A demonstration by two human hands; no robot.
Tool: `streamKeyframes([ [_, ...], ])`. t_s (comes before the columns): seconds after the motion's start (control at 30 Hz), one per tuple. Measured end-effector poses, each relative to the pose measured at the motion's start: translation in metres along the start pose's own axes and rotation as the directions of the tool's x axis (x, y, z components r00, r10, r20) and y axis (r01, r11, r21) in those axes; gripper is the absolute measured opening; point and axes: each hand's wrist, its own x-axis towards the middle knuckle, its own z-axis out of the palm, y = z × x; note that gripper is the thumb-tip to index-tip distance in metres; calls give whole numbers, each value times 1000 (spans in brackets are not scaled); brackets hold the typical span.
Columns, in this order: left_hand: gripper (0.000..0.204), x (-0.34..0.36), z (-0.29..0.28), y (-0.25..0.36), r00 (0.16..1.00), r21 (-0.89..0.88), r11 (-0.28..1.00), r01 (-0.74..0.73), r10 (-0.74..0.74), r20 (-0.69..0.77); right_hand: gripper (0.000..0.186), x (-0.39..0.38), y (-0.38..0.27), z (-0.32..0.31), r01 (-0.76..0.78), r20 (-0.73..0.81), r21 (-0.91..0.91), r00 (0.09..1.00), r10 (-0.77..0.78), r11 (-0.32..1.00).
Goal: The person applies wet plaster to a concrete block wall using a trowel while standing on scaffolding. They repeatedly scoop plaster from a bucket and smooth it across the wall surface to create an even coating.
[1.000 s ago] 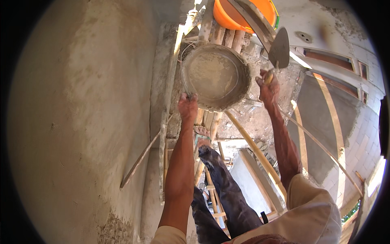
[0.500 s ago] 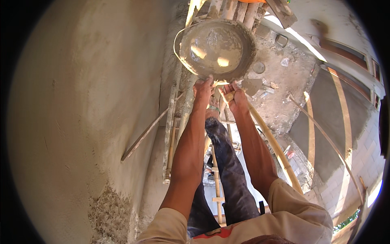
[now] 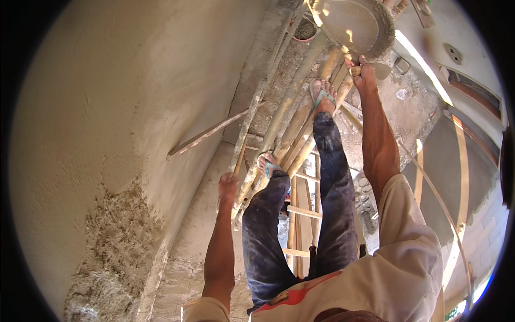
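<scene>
My right hand is closed on the trowel's handle at the near rim of the mortar-caked round basin at the top. The trowel's grey blade shows to the right of my fingers, partly below the basin. Lower at the left, my left hand, blurred, is apart from the basin, over a pale upright plank along the scaffold's edge. My feet in flip-flops stand on bamboo poles between the two hands.
A plastered wall with a rough patch fills the left. A small bucket sits beside the basin. A bamboo ladder shows below the poles. A loose slat leans by the wall. Timber battens stand at the right.
The basin has shifted up and right in view with my right hand and trowel at it. My left hand has left the rim and moved down to the left.
</scene>
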Motion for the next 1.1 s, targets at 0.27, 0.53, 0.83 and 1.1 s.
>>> streamKeyframes([
  [0.27,31,-156,-156,-156,941,170,928,332,-314,-124,33,-89,79,-35,-14,-5,-5,1000,14,1000],
  [0.53,67,-306,-113,-127,728,-174,723,668,-589,351,37,-230,200,-120,-251,20,132,968,251,959],
  [0.83,51,-362,-113,-109,925,28,933,359,-359,125,39,-310,254,-137,-299,-170,99,935,313,949],
  [1.1,60,-351,-162,-144,913,-14,916,402,-399,85,26,-297,249,-137,-191,-90,-111,979,181,975],
])
